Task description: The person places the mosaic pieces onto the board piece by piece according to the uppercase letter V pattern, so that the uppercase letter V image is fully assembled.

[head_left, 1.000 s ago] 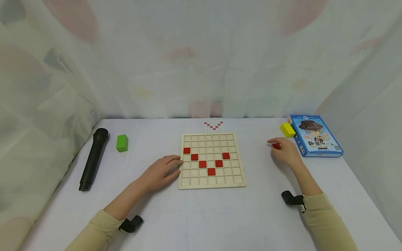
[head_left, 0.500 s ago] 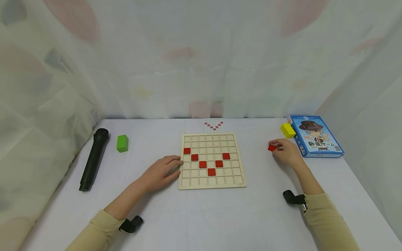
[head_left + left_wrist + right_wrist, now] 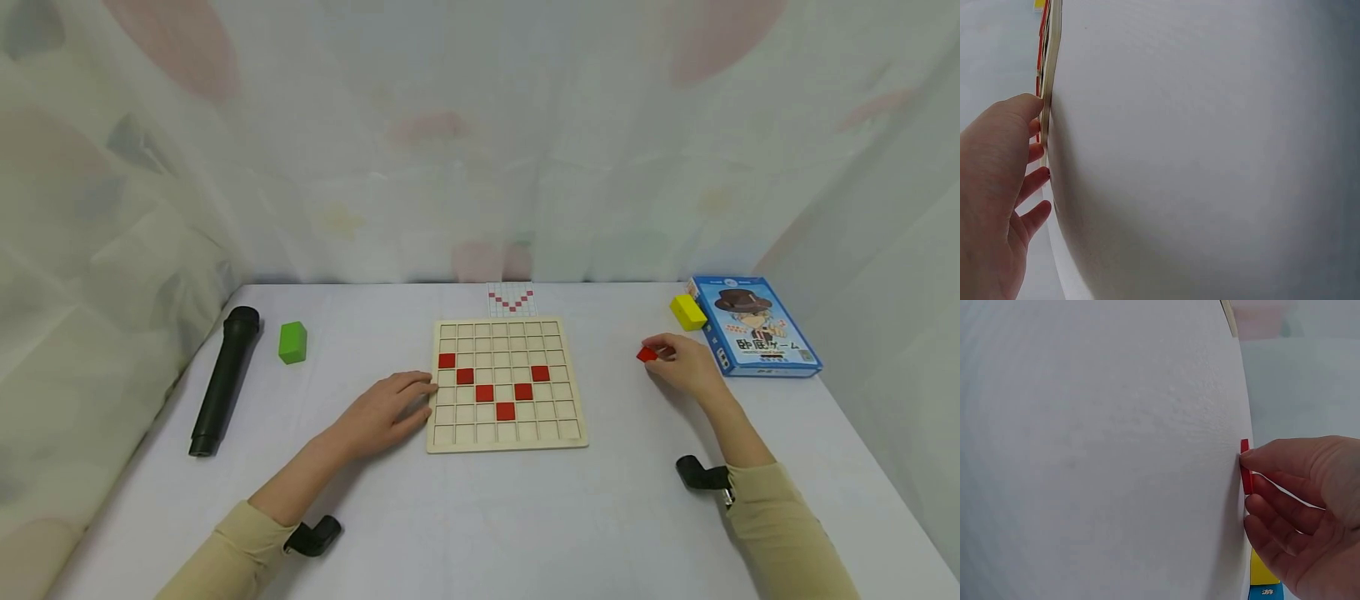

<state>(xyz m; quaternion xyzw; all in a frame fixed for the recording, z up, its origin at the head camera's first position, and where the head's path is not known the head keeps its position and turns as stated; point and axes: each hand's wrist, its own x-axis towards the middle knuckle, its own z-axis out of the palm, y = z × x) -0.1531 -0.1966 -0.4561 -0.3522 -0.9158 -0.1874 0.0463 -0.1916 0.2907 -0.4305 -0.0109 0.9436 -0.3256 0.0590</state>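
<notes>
A pale wooden grid board (image 3: 457, 433) lies mid-table, with several red square tiles (image 3: 506, 411) set in its cells in a V shape. My left hand (image 3: 386, 414) rests at the board's left edge, fingers spread and fairly straight; the left wrist view shows the thumb and fingertips (image 3: 1035, 150) along that edge. Right of the board, my right hand (image 3: 681, 363) pinches a loose red tile (image 3: 647, 354) between thumb and fingers. In the right wrist view this red tile (image 3: 1246, 467) is seen edge-on, close over the white tabletop.
Behind the board lies a small card (image 3: 512, 299) printed with a red V pattern. A yellow block (image 3: 687, 312) touches a blue game box (image 3: 761, 325) at the right. On the left are a green block (image 3: 292, 342) and a black microphone (image 3: 225, 382).
The red tile, mostly covered by my right fingers a second ago, now shows at the fingertips and has shifted slightly left. My left hand and the board stay where they were.
</notes>
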